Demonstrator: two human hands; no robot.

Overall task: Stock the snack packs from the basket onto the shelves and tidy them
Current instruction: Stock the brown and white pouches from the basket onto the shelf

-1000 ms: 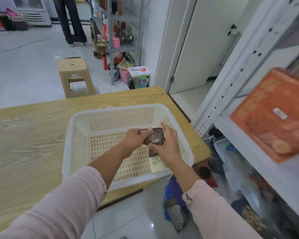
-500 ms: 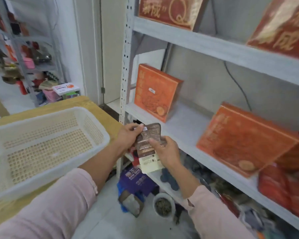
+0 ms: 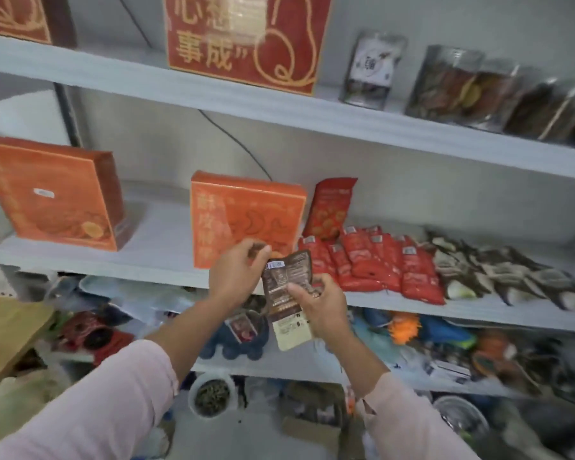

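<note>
I hold a brown and cream snack pack (image 3: 287, 302) in front of the middle shelf (image 3: 160, 240). My right hand (image 3: 324, 308) grips its right side. Beside it, my left hand (image 3: 234, 277) has curled fingers at the pack's top left corner and pinches something brown at the fingertips. Just behind the pack, a row of red snack packs (image 3: 372, 263) lies on the shelf, with brown and white packs (image 3: 498, 277) further right. The basket is out of view.
Two orange boxes (image 3: 50, 194) (image 3: 246, 217) and a tall red bag (image 3: 331, 207) stand on the middle shelf. A red box (image 3: 246, 41) and clear pouches (image 3: 462, 84) sit on the upper shelf. The lower shelf (image 3: 279, 363) is cluttered. The wooden table's corner (image 3: 7, 330) shows at left.
My view has swung right from the basket on the table to the shelves. Both hands lifted the brown pack out of the basket and carried it up to the middle shelf.
</note>
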